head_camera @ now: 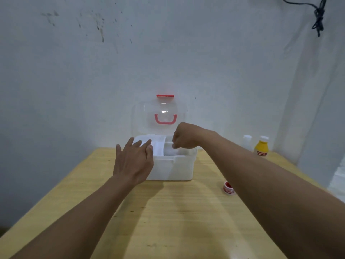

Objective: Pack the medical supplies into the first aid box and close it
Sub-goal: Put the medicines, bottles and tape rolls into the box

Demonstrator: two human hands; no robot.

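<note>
Now the left hand (133,161), fingers spread, rests on the open white plastic first aid box (173,168) while the right hand (183,136), fingers curled together, hovers inside.

No text, number or brand can be read anywhere. The yellow bottle (261,146), standing to the right of the first aid box (172,166), carries a red label band with pale marks too blurred to make out. The small red-and-white roll (228,187), in front of the box and to its right, shows only an unreadable print.
</note>
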